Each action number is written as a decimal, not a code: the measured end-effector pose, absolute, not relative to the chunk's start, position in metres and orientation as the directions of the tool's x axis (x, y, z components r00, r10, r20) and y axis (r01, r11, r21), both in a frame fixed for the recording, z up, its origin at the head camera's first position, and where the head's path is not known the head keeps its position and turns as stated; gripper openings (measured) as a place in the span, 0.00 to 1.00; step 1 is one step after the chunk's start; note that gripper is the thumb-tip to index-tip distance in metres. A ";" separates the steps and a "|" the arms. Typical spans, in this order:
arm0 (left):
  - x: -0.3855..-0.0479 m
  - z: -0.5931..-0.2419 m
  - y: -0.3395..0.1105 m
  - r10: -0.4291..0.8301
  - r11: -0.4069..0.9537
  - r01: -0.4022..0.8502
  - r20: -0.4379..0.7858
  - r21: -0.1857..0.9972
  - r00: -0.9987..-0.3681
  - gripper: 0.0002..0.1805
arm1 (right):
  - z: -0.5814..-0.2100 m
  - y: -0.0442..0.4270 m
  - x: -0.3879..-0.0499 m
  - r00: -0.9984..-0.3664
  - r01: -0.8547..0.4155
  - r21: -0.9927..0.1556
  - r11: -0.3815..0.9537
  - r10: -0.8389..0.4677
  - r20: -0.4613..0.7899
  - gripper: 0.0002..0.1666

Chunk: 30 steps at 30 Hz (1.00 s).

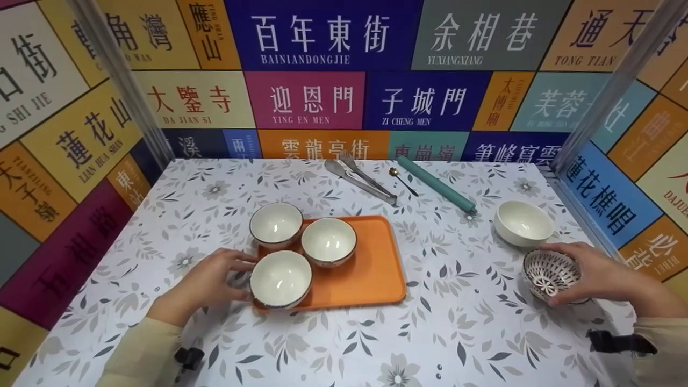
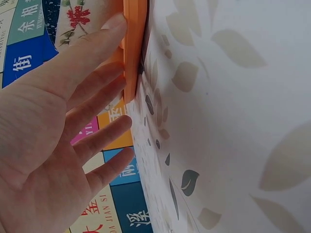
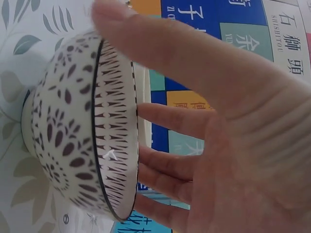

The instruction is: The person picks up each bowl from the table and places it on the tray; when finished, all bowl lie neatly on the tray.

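My left hand is at the left edge of the orange tray, beside the nearest white bowl. In the left wrist view its fingers are spread and fairly straight, with the thumb by the tray's rim; nothing is held. Two more dark-rimmed white bowls stand with it: one at the back left and one toward the middle. On the right, my right hand spans the rim of a bowl with a dark petal pattern, thumb on the near side, fingers on the far side.
A plain white bowl stands just behind the patterned one. Toward the back lie metal tongs, a small gold-headed spoon and a green roll. Sign-covered panels border the floral-covered table.
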State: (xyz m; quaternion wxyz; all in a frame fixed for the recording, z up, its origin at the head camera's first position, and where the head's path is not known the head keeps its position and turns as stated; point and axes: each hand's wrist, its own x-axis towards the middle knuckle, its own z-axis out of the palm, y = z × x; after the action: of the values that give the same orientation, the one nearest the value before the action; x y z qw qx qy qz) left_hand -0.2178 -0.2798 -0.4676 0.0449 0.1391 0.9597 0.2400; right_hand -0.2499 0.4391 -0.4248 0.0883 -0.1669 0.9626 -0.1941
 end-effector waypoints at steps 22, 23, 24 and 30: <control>-0.220 -0.469 -0.280 0.310 0.847 0.272 -0.011 0.456 -0.951 0.30 | -0.433 0.437 -0.249 -0.939 -0.305 -0.464 0.832 -0.344 0.001 0.60; -0.221 -0.469 -0.280 0.314 0.850 0.275 -0.011 0.450 -0.950 0.30 | -0.434 0.434 -0.248 -0.938 -0.311 -0.470 0.826 -0.347 0.011 0.60; -0.221 -0.469 -0.280 0.315 0.851 0.276 -0.012 0.446 -0.949 0.29 | -0.435 0.431 -0.248 -0.936 -0.320 -0.477 0.819 -0.352 0.022 0.60; -0.220 -0.468 -0.280 0.299 0.855 0.255 -0.027 0.453 -0.954 0.29 | -0.443 0.409 -0.253 -0.923 -0.364 -0.493 0.790 -0.377 0.078 0.60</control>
State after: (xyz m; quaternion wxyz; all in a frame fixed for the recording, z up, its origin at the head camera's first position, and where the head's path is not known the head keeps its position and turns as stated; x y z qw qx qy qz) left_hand -0.2197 -0.2799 -0.4680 0.0481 0.1438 0.9617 0.2281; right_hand -0.2532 0.4095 -0.4428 0.0125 -0.1961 0.9459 -0.2581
